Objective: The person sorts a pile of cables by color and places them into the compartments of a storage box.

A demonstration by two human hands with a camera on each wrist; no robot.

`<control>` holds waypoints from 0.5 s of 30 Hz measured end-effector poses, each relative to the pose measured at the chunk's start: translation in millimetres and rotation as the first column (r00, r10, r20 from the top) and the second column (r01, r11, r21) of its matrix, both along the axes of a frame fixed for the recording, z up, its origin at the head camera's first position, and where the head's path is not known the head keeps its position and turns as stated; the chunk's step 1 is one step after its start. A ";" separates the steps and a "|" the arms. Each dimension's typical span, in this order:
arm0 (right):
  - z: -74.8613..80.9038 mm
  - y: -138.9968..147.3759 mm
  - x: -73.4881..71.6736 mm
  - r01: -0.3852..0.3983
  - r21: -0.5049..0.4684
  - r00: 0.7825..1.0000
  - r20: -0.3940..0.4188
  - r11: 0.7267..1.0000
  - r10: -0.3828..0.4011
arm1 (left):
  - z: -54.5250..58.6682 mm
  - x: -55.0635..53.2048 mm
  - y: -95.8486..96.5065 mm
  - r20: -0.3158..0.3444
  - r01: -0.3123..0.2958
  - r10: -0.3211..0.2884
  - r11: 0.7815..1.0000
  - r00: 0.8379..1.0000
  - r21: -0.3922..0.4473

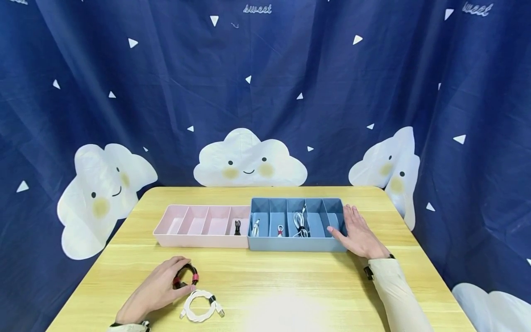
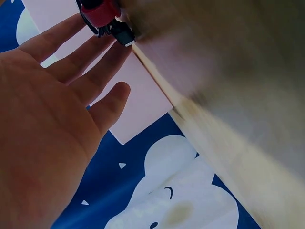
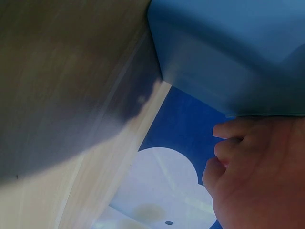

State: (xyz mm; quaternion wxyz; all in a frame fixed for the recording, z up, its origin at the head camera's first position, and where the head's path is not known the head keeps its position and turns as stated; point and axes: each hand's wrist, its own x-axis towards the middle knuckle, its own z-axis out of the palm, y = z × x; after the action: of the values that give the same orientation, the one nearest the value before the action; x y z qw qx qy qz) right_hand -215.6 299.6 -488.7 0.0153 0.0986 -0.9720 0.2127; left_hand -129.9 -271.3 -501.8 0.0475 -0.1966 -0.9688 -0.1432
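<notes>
My left hand [image 1: 159, 286] has its fingers and thumb about a coiled black cable [image 1: 195, 273] with red ties, gripping it near the table's front left. In the left wrist view, the cable's red tie [image 2: 101, 14] and black plug [image 2: 123, 34] show by the fingertips. A coiled white cable [image 1: 194, 313] with a black tie lies just beside that hand. My right hand [image 1: 361, 235] rests against the right end of the blue divided box [image 1: 298, 245], fingers extended along its side, thumb across the front rim. The right wrist view shows the box wall [image 3: 205, 62] above the fingers.
A pink divided box [image 1: 199, 241] adjoins the blue one's left side, with a small black cable [image 1: 237, 227] in its rightmost compartment. Several blue compartments hold white cables [image 1: 298, 222]. Behind the wooden table [image 1: 232, 272] hangs a dark blue curtain [image 1: 265, 106] with cloud prints.
</notes>
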 end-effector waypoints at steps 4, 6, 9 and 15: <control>-1.5 0.4 -1.2 -0.005 0.001 1.000 0.004 1.000 0.005 | -0.8 -0.1 -0.3 -0.006 -0.003 0.003 1.000 1.000 -0.005; -1.9 0.3 -1.4 -0.005 0.000 1.000 0.007 1.000 0.005 | -1.1 -0.3 -0.3 -0.009 -0.003 0.003 1.000 1.000 -0.011; -2.1 0.4 -1.4 -0.006 0.002 1.000 0.011 1.000 0.006 | -1.9 -0.7 -0.3 -0.011 -0.005 0.005 1.000 1.000 -0.019; -2.2 0.6 -1.2 -0.003 0.003 1.000 0.005 1.000 0.003 | -2.0 -0.7 0.3 -0.007 -0.006 0.005 0.999 1.000 -0.033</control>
State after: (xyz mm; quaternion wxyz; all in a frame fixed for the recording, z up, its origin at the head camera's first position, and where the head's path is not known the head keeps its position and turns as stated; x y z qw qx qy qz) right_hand -216.8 300.2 -490.9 0.0126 0.0994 -0.9723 0.2114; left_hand -130.6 -270.9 -503.8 0.0480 -0.1951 -0.9714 -0.1263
